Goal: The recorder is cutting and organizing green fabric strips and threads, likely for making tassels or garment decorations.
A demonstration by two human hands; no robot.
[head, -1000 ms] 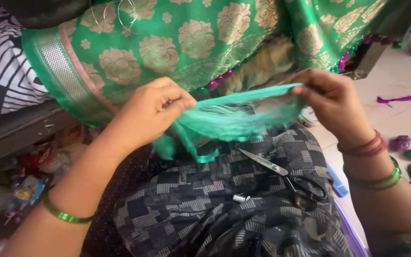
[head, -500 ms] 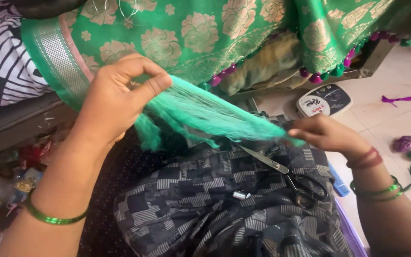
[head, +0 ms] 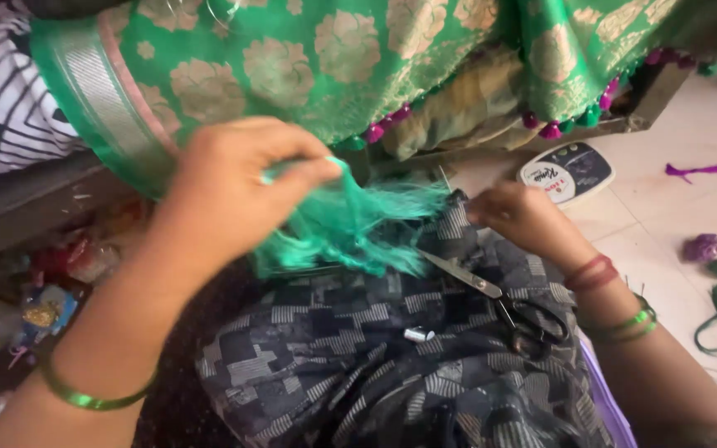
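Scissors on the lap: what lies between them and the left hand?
In the head view, a bundle of loose green threads spans from the left hand, which pinches it, down to the tip of the scissors. Patterned grey cloth lies beneath.

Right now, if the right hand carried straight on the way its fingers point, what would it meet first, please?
The right hand points left toward the bundle of green threads that the left hand pinches. It would likely meet those threads first; depth is hard to judge.

Bare forearms — green bangle (head: 93, 398) on the left wrist, red and green bangles (head: 616, 303) on the right.
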